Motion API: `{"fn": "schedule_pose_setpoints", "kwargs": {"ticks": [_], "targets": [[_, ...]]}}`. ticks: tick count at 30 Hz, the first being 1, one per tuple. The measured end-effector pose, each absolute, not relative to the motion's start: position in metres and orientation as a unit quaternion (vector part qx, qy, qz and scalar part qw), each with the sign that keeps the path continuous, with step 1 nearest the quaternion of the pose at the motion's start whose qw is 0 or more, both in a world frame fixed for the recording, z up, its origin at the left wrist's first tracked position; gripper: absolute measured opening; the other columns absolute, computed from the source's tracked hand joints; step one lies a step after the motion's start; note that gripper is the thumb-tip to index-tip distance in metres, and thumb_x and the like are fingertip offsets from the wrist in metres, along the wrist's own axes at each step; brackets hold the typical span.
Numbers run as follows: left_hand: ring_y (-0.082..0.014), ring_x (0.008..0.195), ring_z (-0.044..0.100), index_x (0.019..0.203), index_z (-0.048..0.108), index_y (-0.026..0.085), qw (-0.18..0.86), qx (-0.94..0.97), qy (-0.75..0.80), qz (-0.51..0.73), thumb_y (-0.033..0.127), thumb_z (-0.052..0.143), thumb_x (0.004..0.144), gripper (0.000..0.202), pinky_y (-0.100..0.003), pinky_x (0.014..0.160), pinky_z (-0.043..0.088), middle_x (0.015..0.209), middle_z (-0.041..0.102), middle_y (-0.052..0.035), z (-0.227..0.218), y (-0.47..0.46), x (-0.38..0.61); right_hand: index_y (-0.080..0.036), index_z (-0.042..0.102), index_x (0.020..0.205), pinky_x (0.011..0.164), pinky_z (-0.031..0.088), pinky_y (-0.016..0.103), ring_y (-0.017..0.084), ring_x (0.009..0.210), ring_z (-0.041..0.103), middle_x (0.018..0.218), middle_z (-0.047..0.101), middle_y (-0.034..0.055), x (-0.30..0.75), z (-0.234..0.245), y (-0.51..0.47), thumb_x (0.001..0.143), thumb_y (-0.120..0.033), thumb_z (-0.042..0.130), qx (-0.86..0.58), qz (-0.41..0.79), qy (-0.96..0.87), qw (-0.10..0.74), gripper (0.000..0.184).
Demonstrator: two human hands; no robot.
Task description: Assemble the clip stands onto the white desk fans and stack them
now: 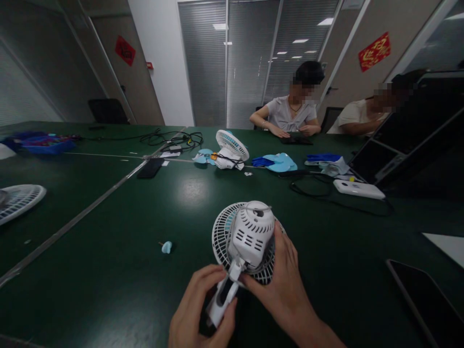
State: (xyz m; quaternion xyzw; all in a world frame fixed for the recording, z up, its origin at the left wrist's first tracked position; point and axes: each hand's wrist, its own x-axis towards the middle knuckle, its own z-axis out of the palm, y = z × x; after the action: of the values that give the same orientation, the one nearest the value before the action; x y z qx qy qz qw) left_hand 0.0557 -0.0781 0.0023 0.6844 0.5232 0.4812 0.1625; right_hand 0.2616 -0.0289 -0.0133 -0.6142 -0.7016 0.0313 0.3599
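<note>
A small white fan (250, 237) lies face down on the dark green table (108, 251), its vented motor housing and round grille turned toward me. My left hand (197, 309) is closed round the fan's white base and stand at the bottom. My right hand (282, 278) cups the right side of the grille, its fingers pressed against the rim and its thumb at the neck below the motor. A small light blue knob (166, 247) lies on the table to the left of the fan.
A second white fan (230, 150) with blue blades (279, 162) beside it lies further back. A loose fan grille (18, 200) sits at the left edge, a white device (358, 188) and cables at right, a dark tablet (424, 299) at lower right. Two people sit across the table.
</note>
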Motion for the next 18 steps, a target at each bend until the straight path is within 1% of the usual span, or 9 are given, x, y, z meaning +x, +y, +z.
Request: {"fn": "schedule_pose_setpoints", "kwargs": {"ticks": [4, 8, 11, 15, 16, 18], "targets": [[-0.0192, 0.108, 0.075, 0.128, 0.068, 0.025, 0.124, 0.700, 0.524, 0.469, 0.018, 0.064, 0.096, 0.033, -0.025, 0.092, 0.065, 0.123, 0.071, -0.0083, 0.006, -0.077, 0.063, -0.025, -0.005, 0.170, 0.114, 0.041, 0.076, 0.051, 0.152, 0.035, 0.169, 0.030, 0.0208, 0.259, -0.013, -0.030, 0.085, -0.053, 0.080, -0.605, 0.017, -0.711, 0.359, 0.124], [-0.0199, 0.108, 0.075, 0.131, 0.066, 0.024, 0.106, 0.694, 0.524, 0.482, 0.015, 0.062, 0.097, 0.035, -0.028, 0.095, 0.065, 0.122, 0.071, -0.0087, 0.008, -0.072, 0.075, -0.025, -0.007, 0.170, 0.114, 0.039, 0.078, 0.051, 0.152, 0.036, 0.167, 0.033, 0.0214, 0.258, -0.011, -0.032, 0.088, -0.046, 0.077, -0.596, 0.012, -0.717, 0.360, 0.120], [-0.0197, 0.108, 0.075, 0.131, 0.067, 0.024, 0.102, 0.685, 0.526, 0.494, 0.014, 0.063, 0.097, 0.035, -0.029, 0.096, 0.065, 0.121, 0.071, -0.0080, 0.006, -0.070, 0.082, -0.026, -0.008, 0.170, 0.115, 0.039, 0.078, 0.050, 0.153, 0.034, 0.168, 0.031, 0.0204, 0.258, -0.010, -0.033, 0.088, -0.041, 0.076, -0.603, 0.034, -0.712, 0.358, 0.118], [-0.0216, 0.116, 0.073, 0.138, 0.062, 0.024, 0.120, 0.672, 0.532, 0.502, 0.015, 0.060, 0.097, 0.042, -0.031, 0.100, 0.064, 0.128, 0.070, -0.0096, 0.000, -0.076, 0.085, -0.028, -0.008, 0.169, 0.115, 0.037, 0.079, 0.053, 0.155, 0.028, 0.171, 0.024, 0.0197, 0.258, -0.010, -0.034, 0.086, -0.048, 0.080, -0.619, 0.066, -0.699, 0.351, 0.123], [-0.0215, 0.117, 0.073, 0.138, 0.061, 0.024, 0.127, 0.667, 0.533, 0.505, 0.015, 0.059, 0.097, 0.043, -0.031, 0.101, 0.063, 0.129, 0.070, -0.0094, -0.002, -0.078, 0.085, -0.028, -0.007, 0.170, 0.116, 0.037, 0.079, 0.052, 0.155, 0.026, 0.171, 0.024, 0.0192, 0.258, -0.008, -0.035, 0.087, -0.048, 0.079, -0.618, 0.075, -0.698, 0.354, 0.121], [-0.0209, 0.117, 0.074, 0.137, 0.061, 0.025, 0.145, 0.658, 0.529, 0.515, 0.014, 0.057, 0.097, 0.041, -0.031, 0.102, 0.063, 0.129, 0.072, -0.0083, -0.004, -0.079, 0.083, -0.027, -0.001, 0.170, 0.118, 0.036, 0.077, 0.050, 0.156, 0.026, 0.172, 0.024, 0.0171, 0.259, 0.002, -0.038, 0.093, -0.042, 0.072, -0.600, 0.086, -0.702, 0.375, 0.107]]}}
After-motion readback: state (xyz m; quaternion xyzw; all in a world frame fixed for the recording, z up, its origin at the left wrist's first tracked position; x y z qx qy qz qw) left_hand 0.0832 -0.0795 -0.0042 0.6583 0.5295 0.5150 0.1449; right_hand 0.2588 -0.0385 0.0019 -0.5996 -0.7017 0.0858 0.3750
